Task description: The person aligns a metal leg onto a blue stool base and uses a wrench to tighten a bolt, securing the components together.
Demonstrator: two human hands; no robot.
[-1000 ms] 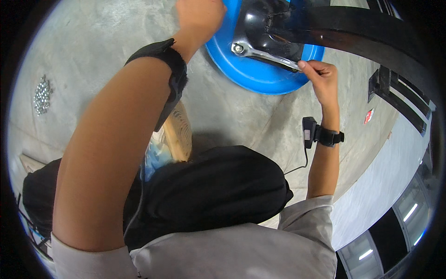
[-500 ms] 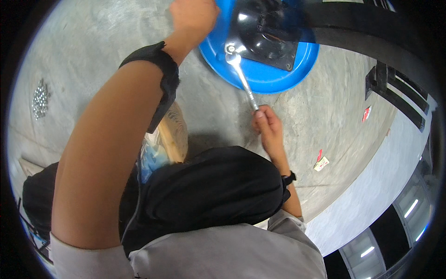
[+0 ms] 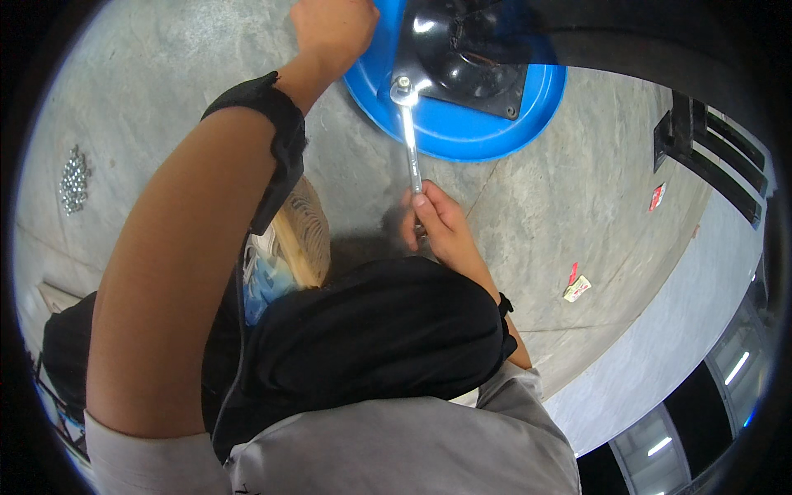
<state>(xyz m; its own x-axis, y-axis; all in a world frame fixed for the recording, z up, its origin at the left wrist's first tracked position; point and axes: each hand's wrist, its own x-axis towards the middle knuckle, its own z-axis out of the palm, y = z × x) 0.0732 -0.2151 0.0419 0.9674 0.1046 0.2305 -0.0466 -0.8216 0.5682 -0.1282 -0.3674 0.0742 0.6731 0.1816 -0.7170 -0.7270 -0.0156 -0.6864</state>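
With twelve o'clock at the top of the view, a silver wrench (image 3: 412, 148) lies just above the centre, its shaft running from the right hand (image 3: 431, 219) up toward twelve. The right hand grips the wrench's lower end, thumb along the top of the shaft and the other fingers curled beneath. The wrench's head meets a silver bolt (image 3: 403, 83) at the seven o'clock corner of a black plate (image 3: 483, 95); how fully it seats there, I cannot tell. The plate lies on a round blue base (image 3: 495, 147), which the top edge cuts off at about one o'clock. At the base's nine o'clock rim is the left hand (image 3: 334, 25), back upward; its fingers are mostly out of sight, so whether they grip anything I cannot tell. A broad black beam (image 3: 610, 37) sweeps over the plate toward two o'clock, and a slotted black bracket (image 3: 711, 157) stands beyond it, nearer three. Two small packets rest on the grey floor (image 3: 528, 223): a red one (image 3: 657, 197) toward two and a pale one (image 3: 577, 288) toward four. A heap of shiny metal pieces (image 3: 74, 180) sits at about ten. A shoe (image 3: 304, 235) shows toward nine, beside the black trousers (image 3: 371, 338).
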